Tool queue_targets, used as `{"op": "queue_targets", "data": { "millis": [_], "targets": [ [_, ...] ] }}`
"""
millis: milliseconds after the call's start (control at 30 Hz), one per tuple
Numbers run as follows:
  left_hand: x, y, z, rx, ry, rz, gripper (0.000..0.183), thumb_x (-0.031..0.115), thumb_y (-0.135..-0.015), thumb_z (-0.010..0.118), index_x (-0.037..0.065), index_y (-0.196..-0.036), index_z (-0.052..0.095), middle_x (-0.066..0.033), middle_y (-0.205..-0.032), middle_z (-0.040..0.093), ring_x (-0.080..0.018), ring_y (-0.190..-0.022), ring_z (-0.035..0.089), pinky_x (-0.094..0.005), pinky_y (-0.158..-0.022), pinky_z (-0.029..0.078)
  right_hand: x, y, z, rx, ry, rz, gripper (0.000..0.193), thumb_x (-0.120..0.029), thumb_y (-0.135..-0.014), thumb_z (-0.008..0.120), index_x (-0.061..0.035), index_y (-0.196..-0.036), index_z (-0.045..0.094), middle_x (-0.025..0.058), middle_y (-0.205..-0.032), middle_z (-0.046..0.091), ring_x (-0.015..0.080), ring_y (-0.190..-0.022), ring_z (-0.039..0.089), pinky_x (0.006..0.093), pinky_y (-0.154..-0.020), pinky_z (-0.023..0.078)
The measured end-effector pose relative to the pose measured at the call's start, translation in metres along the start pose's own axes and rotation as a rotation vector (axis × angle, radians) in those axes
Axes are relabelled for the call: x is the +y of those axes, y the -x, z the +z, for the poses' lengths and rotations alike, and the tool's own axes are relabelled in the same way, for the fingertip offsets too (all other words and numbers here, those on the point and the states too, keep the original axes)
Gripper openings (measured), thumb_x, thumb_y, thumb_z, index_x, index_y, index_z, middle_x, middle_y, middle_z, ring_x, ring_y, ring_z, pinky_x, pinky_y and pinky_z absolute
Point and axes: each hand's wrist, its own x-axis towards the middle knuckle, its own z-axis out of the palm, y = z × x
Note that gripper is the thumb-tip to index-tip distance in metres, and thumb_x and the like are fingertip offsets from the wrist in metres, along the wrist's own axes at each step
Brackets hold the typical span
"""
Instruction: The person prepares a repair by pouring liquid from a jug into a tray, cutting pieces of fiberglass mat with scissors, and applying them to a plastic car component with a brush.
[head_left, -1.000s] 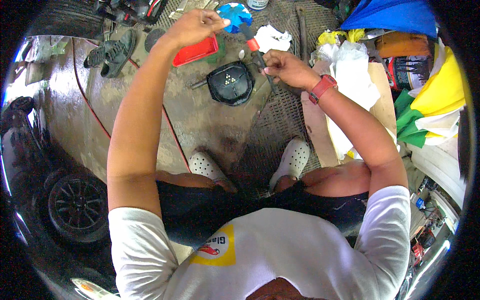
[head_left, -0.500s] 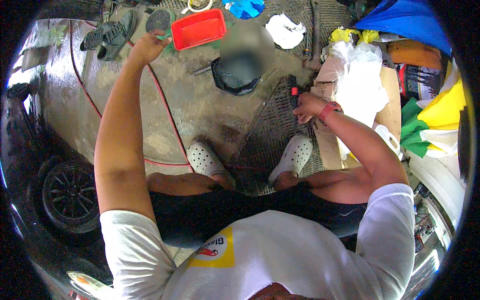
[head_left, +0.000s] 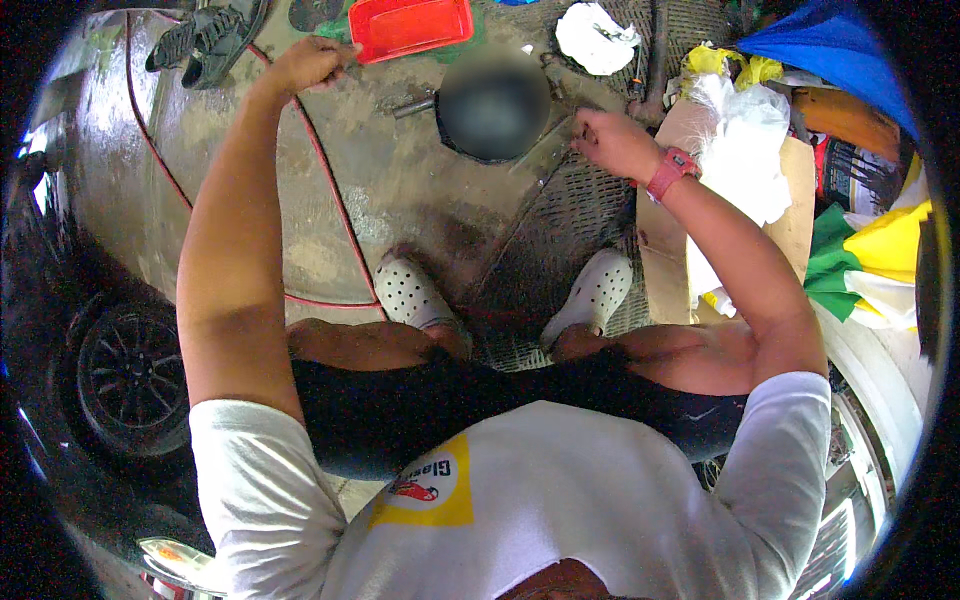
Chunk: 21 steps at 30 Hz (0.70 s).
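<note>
My left hand (head_left: pixel 312 64) is stretched forward with its fingers curled together. Its fingertips are beside the left end of a red rectangular tray (head_left: pixel 415 48), and what they hold, if anything, is hidden. On the right, my right hand (head_left: pixel 620 148) is closed above the ribbed mat (head_left: pixel 570 215), its fingers pointing left; I cannot make out anything in them. Between the hands stands a dark, many-sided pan (head_left: pixel 455 143) with a rod-like handle (head_left: pixel 412 106) to its left. A blur covers most of it.
A red hose (head_left: pixel 330 190) crosses the wet floor. Dark sandals (head_left: pixel 215 40) lie far left, near a black car's wheel (head_left: pixel 132 375). White crumpled plastic (head_left: pixel 597 40) is at the back. Cardboard (head_left: pixel 665 235) with white plastic bags (head_left: pixel 735 160) lies right. My pale clogs (head_left: pixel 592 295) are in front.
My right hand has moved forward from the dark, red-tipped tool's spot on the mat; that tool no longer shows. The green piece at my left fingers is out of sight. The view has shifted slightly.
</note>
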Motion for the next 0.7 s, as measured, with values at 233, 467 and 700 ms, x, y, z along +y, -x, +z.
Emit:
{"op": "queue_targets", "data": {
  "millis": [233,467,700],
  "targets": [
    [0.040,0.017,0.058,-0.440,-0.056,0.085,0.054,0.055,-0.095,0.067,0.008,-0.121,0.071,-0.0114,-0.106,0.075,-0.0191,-0.096,0.071,-0.0352,-0.084,0.057,0.003,-0.023,0.013,0.076,-0.210,0.003,0.030,-0.022,-0.094,0.071,-0.0052,-0.118,0.065,0.0099,-0.090,0.071,0.0206,-0.078,0.066,0.0368,-0.074,0.053],
    [0.049,0.009,0.135,0.294,-0.221,0.620,0.050,0.048,-0.094,0.068,0.009,-0.127,0.069,-0.0197,-0.108,0.074,-0.0406,-0.104,0.070,-0.0487,-0.095,0.055,-0.016,-0.027,0.012,0.045,-0.092,-0.035,0.044,-0.025,-0.091,0.071,-0.0045,-0.129,0.062,0.0154,-0.106,0.072,0.0248,-0.089,0.069,0.0378,-0.081,0.055],
    [0.080,0.009,0.143,0.286,-0.428,0.498,0.031,0.031,-0.101,0.061,0.009,-0.120,0.072,-0.0210,-0.106,0.073,-0.0424,-0.101,0.069,-0.0527,-0.090,0.055,0.013,-0.031,0.017,-0.003,-0.226,-0.047,0.045,-0.024,-0.088,0.074,-0.0010,-0.125,0.063,0.0226,-0.117,0.069,0.0378,-0.108,0.068,0.0454,-0.095,0.054]
  ]
}}
